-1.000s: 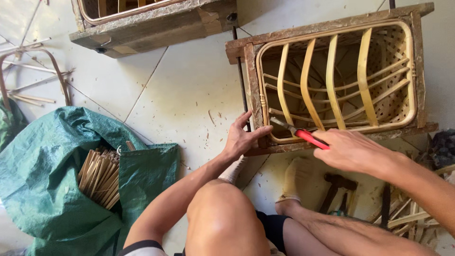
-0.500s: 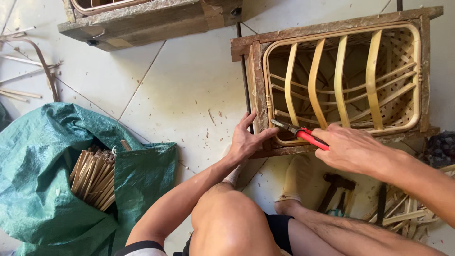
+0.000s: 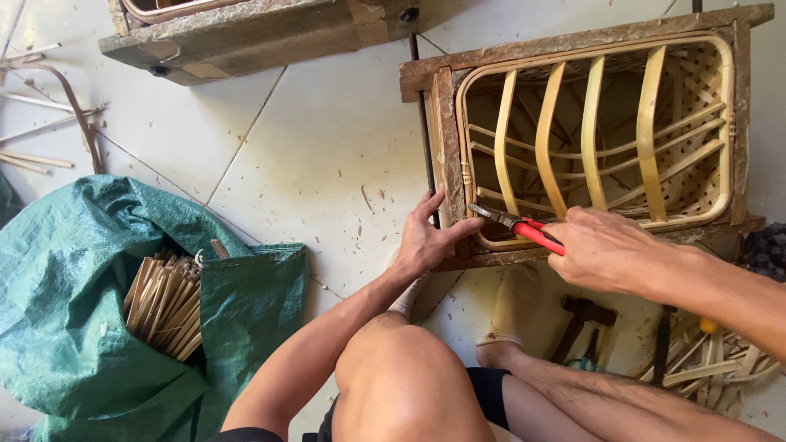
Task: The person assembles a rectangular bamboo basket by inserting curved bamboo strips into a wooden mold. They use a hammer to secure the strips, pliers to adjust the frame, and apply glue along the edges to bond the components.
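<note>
Our right hand [image 3: 610,250] clenches red-handled pliers [image 3: 516,225] pinching the bamboo basket rim [image 3: 465,176], our left hand [image 3: 426,237] lies spread on the wooden mould [image 3: 446,131]; the pliers may slip and nip our thumb.

Pale tiled floor [image 3: 327,139] strewn with wood shavings, sunlit

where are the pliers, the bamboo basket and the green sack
pliers [image 3: 524,227], head view, on the red handle just behind the metal nose
bamboo basket [image 3: 591,131], head view, on an upright yellow rib
green sack [image 3: 74,245], head view, on its folded upper cloth
</note>
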